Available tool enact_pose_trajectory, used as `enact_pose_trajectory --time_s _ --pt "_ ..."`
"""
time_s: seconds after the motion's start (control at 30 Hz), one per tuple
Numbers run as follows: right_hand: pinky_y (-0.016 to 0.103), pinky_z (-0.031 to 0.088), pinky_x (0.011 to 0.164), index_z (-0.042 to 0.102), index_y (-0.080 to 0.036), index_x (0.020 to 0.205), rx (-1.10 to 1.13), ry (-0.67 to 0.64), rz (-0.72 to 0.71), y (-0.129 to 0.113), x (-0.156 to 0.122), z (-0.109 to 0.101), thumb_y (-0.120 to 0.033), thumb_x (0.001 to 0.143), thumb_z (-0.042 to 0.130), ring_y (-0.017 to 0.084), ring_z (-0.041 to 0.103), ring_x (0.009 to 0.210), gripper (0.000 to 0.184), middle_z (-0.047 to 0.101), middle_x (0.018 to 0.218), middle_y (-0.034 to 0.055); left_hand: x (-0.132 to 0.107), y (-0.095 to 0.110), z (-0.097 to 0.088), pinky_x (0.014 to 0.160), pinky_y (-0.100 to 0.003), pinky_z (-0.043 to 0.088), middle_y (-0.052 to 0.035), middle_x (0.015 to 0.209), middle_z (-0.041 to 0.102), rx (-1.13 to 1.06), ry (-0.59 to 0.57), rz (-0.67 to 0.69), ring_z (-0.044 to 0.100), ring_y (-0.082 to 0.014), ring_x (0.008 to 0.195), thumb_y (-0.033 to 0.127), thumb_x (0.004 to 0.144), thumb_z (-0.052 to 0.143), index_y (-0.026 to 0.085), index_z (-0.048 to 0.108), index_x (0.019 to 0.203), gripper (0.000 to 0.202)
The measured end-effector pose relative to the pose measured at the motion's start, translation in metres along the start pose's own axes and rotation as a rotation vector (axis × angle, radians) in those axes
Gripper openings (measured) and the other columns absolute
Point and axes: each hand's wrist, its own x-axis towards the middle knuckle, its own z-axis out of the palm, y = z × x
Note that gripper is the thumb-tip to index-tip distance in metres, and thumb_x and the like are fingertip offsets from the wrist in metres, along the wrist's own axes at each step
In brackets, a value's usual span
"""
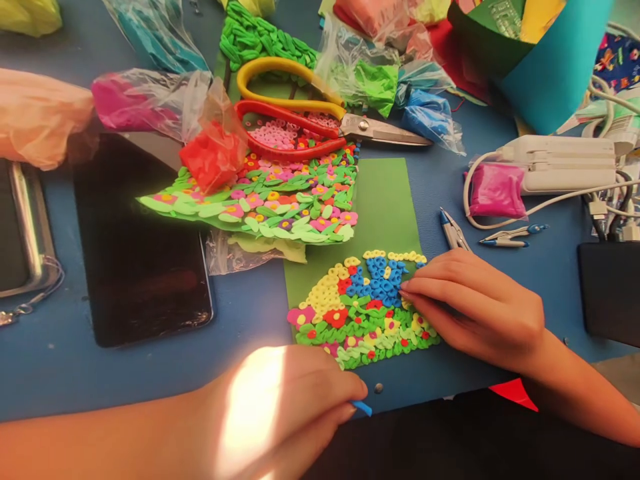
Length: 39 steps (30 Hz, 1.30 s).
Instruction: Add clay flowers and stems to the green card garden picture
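Observation:
A clay picture [370, 327] of small yellow, blue, red and green pieces covers the near part of a green card [387, 200] lying flat on the table. My right hand [475, 310] rests at its right side, fingertips pinched together on the blue pieces; whatever is between them is hidden. Below the card's near edge, my left hand [285, 400] is closed, with a thin strip of blue clay [363, 407] sticking out between thumb and finger. Bright sunlight falls across the back of that hand.
Scissors [385, 130] with red and yellow handles lie on a flowered clay piece [280, 200]. A dark tablet [145, 247] is at left, bagged red clay [215, 153] beside it. At right are a compass [453, 230], a white charger [560, 163] and bagged pink clay [497, 189].

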Motion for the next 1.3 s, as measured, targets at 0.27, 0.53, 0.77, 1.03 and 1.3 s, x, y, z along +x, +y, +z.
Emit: enact_pose_trajectory --time_s 0.27,0.53,0.77,1.03,1.3 --pt "0.033 0.046 0.054 0.066 -0.007 0.093 -0.332 -0.03 -0.216 -0.003 -0.005 -0.009 -0.012 0.082 0.066 0.018 0.061 0.064 0.012 0.069 0.074 0.009 -0.001 0.002 0.002 0.073 -0.014 0.055 0.0008 0.083 0.074 0.013 0.012 -0.016 0.07 -0.0103 0.072 0.014 0.094 0.046 0.022 0.06 0.105 0.02" --pt "0.024 0.053 0.057 0.073 -0.031 0.094 -0.178 0.082 -0.612 -0.031 -0.005 0.001 -0.018 0.079 0.07 0.01 0.068 0.079 0.02 0.071 0.086 -0.0086 0.008 0.006 0.001 0.059 -0.014 0.049 0.0028 0.077 0.072 -0.024 -0.041 -0.014 0.067 -0.0095 0.062 0.021 0.099 0.043 0.023 0.061 0.101 0.018" --pt "0.026 0.053 0.056 0.075 -0.025 0.086 -0.248 0.229 -0.619 -0.033 -0.02 0.023 -0.026 0.089 0.06 0.014 0.067 0.09 0.016 0.073 0.103 0.0007 0.009 0.005 -0.002 0.056 -0.012 0.048 0.0028 0.077 0.072 -0.282 -0.216 -0.129 0.064 -0.0076 0.058 0.022 0.095 0.054 0.022 0.067 0.094 0.013" --pt "0.028 0.051 0.051 0.063 -0.017 0.073 -0.038 0.159 -0.417 -0.046 -0.006 0.018 -0.009 0.087 0.045 0.013 0.06 0.058 0.024 0.064 0.063 0.0001 0.01 0.009 0.001 0.051 -0.013 0.044 0.0044 0.066 0.064 -0.172 -0.141 -0.116 0.054 -0.0063 0.051 0.015 0.091 0.053 0.02 0.061 0.092 0.009" --pt "0.026 0.058 0.075 0.063 -0.016 0.1 -0.251 0.107 -0.076 -0.016 -0.014 -0.018 -0.006 0.088 0.056 0.014 0.069 0.08 0.017 0.073 0.087 0.0047 0.01 0.011 -0.005 0.049 -0.013 0.042 0.0047 0.066 0.061 -0.125 -0.106 -0.183 0.051 -0.0056 0.051 0.012 0.088 0.051 0.02 0.057 0.088 0.01"
